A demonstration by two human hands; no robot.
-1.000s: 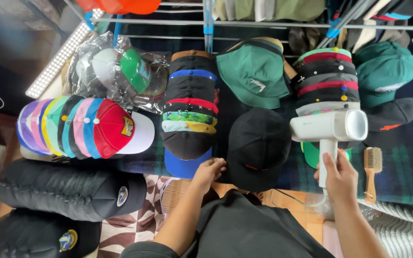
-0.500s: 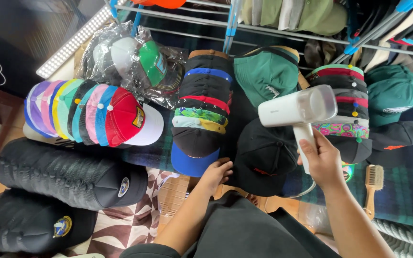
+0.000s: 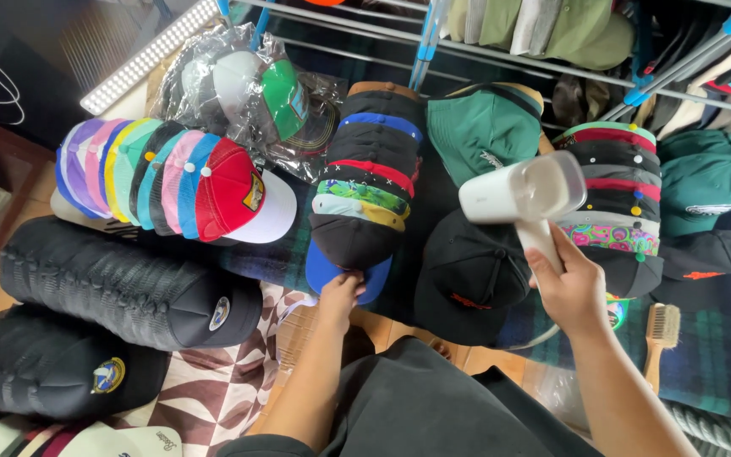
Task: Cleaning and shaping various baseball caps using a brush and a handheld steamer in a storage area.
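Over the black cap (image 3: 469,272) on the plaid cloth (image 3: 704,355), the right hand (image 3: 570,290) gripped a white handheld steamer (image 3: 524,193) by its handle; the left hand (image 3: 340,292) pinched the blue brim (image 3: 325,272) under the stacked caps (image 3: 365,169) alongside.

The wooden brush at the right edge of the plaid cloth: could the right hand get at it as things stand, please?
Probably not at once: the right hand is wrapped around the white steamer. The wooden brush lies uncovered just beside that forearm, so the path looks free.

wooden brush (image 3: 661,333) | bagged caps (image 3: 247,101) | green bucket hat (image 3: 484,129)
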